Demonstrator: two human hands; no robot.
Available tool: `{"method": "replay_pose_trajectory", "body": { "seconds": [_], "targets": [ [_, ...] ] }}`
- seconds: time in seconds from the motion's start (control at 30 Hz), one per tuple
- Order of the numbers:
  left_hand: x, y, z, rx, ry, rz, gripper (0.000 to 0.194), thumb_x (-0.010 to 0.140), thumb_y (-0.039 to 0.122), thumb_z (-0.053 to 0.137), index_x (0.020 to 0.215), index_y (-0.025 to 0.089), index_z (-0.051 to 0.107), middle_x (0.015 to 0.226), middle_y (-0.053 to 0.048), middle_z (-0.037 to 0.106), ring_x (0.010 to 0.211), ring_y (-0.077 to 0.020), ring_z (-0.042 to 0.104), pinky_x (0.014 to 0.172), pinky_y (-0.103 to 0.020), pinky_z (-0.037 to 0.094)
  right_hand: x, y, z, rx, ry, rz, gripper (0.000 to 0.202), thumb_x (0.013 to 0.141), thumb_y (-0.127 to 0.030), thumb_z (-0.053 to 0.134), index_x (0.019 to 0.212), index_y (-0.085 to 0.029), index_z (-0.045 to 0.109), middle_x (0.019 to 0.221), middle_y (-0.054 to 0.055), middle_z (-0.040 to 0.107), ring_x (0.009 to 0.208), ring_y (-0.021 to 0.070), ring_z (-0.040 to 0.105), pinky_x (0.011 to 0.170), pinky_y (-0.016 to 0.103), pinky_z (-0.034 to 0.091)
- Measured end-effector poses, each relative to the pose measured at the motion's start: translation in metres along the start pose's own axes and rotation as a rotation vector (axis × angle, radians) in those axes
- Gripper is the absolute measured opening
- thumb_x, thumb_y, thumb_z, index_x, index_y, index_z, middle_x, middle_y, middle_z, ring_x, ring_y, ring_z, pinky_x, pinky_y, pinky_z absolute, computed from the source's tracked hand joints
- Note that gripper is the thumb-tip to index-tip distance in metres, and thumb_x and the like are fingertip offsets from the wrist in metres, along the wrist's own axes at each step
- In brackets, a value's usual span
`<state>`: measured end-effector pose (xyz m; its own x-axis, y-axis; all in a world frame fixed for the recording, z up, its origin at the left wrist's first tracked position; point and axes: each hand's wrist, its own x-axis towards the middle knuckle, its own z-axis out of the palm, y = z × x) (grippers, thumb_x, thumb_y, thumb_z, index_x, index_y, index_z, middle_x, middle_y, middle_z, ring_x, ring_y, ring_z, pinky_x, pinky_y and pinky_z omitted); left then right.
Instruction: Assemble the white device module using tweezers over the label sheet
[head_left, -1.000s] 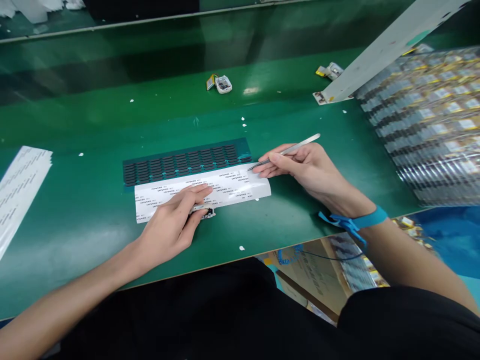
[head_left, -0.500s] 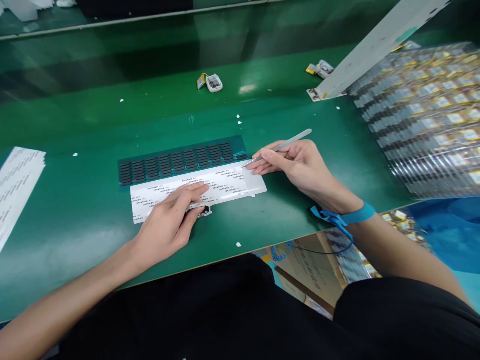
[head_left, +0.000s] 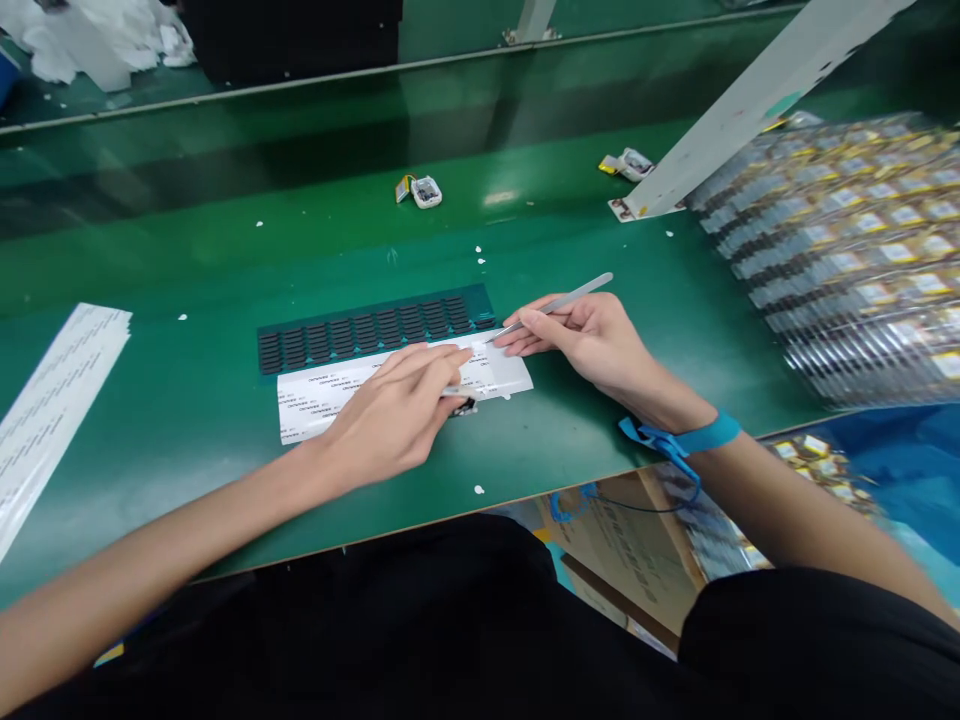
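Sheet of thin white paper or film printed with dark lettering (head_left: 322, 398), lying lengthwise on the glossy green surface (head_left: 210, 420), nearer the front edge than the back wall, along the near side of a dark teal rectangular sheet (head_left: 478, 297) bearing rows of small black oblong pieces (head_left: 386, 322). Looks very light and limp, slightly curled at the right end; probably quick to crease, and apt to slide unless pressed flat. Best steadied with fingertips spread over the middle, or lifted by a free corner.

Left hand (head_left: 397, 412) palm down across the middle of the sheet, fingers nearly straight, with a small white-rimmed device with dark insides (head_left: 466, 406) apparently pinched by the thumb. Seems rigid yet delicate inside; safest by the rim. Right hand (head_left: 589, 335) partly curled, thumb and fingers closed on slim silver metal tweezers (head_left: 581, 291), slanting down to the sheet's upper right part. Likely light, stiff and smooth; best gripped midway. Impossible to tell whether touching at the tips.
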<state>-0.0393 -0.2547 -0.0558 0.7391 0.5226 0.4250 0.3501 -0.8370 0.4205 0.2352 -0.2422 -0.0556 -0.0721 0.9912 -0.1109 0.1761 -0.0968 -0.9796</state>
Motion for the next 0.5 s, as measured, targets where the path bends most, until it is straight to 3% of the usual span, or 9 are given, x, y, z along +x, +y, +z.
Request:
{"method": "replay_pose_trajectory", "body": {
  "seconds": [0.1,0.27,0.33,0.43,0.5],
  "targets": [
    [0.018,-0.017,0.014,0.059,-0.042,0.053,0.020,0.114,0.021,0.044,0.122,0.009,0.059,0.130,-0.025,0.076,0.122,-0.0343,0.076,0.102,-0.051,0.062,0.002,0.005,0.000,0.019,-0.009,-0.011,0.060,0.072,-0.078,0.091,0.082,-0.019,0.082,0.086,0.011,0.084,0.075,0.0223,0.082,0.075,0.032,0.073],
    [0.024,-0.027,0.020,0.158,-0.111,0.010,0.027,0.113,0.022,0.046,0.133,0.008,0.060,0.133,-0.021,0.076,0.128,-0.0320,0.072,0.107,-0.048,0.058,0.005,0.006,-0.004,-0.082,0.009,-0.059,0.068,0.073,-0.086,0.084,0.080,-0.018,0.083,0.091,0.015,0.084,0.076,0.0263,0.083,0.074,0.036,0.074],
    [0.023,-0.022,0.020,0.192,-0.158,-0.026,0.027,0.111,0.020,0.050,0.131,0.008,0.062,0.132,-0.021,0.076,0.128,-0.0314,0.072,0.108,-0.046,0.058,0.004,-0.001,-0.002,-0.206,0.046,-0.113,0.070,0.077,-0.091,0.075,0.072,-0.022,0.084,0.087,0.014,0.084,0.075,0.0277,0.083,0.073,0.037,0.075],
    [0.024,-0.014,0.020,0.220,-0.262,-0.061,0.023,0.108,0.019,0.057,0.125,0.007,0.067,0.129,-0.022,0.077,0.125,-0.0297,0.073,0.109,-0.042,0.057,0.002,-0.010,0.000,-0.254,0.006,-0.242,0.055,0.087,-0.079,0.075,0.061,-0.031,0.083,0.079,0.013,0.082,0.075,0.0313,0.084,0.068,0.036,0.074],
    [0.028,-0.013,0.016,0.193,-0.293,-0.060,0.021,0.109,0.024,0.058,0.121,0.011,0.070,0.130,-0.020,0.077,0.127,-0.0280,0.073,0.113,-0.041,0.055,0.004,-0.007,-0.002,-0.303,0.067,-0.274,0.049,0.083,-0.082,0.074,0.060,-0.039,0.083,0.083,0.011,0.083,0.067,0.0338,0.082,0.057,0.033,0.070]
  ]
}}
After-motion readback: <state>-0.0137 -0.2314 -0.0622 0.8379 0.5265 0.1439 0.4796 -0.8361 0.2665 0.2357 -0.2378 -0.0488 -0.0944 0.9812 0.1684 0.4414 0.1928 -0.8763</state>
